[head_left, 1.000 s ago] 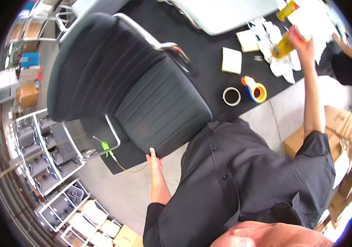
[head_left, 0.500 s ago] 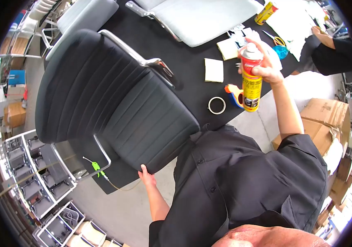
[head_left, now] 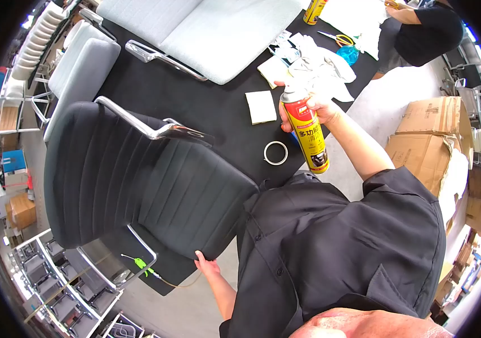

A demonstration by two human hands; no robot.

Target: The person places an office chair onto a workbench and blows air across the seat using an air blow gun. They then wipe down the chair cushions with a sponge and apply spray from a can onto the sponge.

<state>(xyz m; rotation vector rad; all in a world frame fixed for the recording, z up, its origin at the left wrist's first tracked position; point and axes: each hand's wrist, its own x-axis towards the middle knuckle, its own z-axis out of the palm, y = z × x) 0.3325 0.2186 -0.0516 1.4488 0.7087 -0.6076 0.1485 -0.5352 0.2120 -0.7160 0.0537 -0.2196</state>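
Note:
A yellow and red spray can [head_left: 310, 135] is gripped in my right hand [head_left: 324, 110], nearly upright, its metal top uncovered. My left hand [head_left: 206, 263] holds the lower edge of a black ribbed office chair [head_left: 190, 194] with chrome armrests, which lies on the black-covered table [head_left: 156, 96]. Close to the can are a roll of tape [head_left: 275, 152] and a folded cream cloth [head_left: 261, 107]. Blue shows behind the can, mostly hidden. A green air gun [head_left: 141, 265] with a hose rests below the chair's armrest.
Grey chairs [head_left: 212, 34] stand on the table's far side. White cloths [head_left: 322, 67], scissors [head_left: 342, 40] and a second can [head_left: 314, 11] lie at the back. A co-worker [head_left: 429, 34] is at the far right, cardboard boxes [head_left: 421, 158] stand at right, chair frames [head_left: 54, 281] at lower left.
The spray can was lifted from the cloths and brought nearer, over the table's edge. My left hand stays at the chair's edge while the view shifts.

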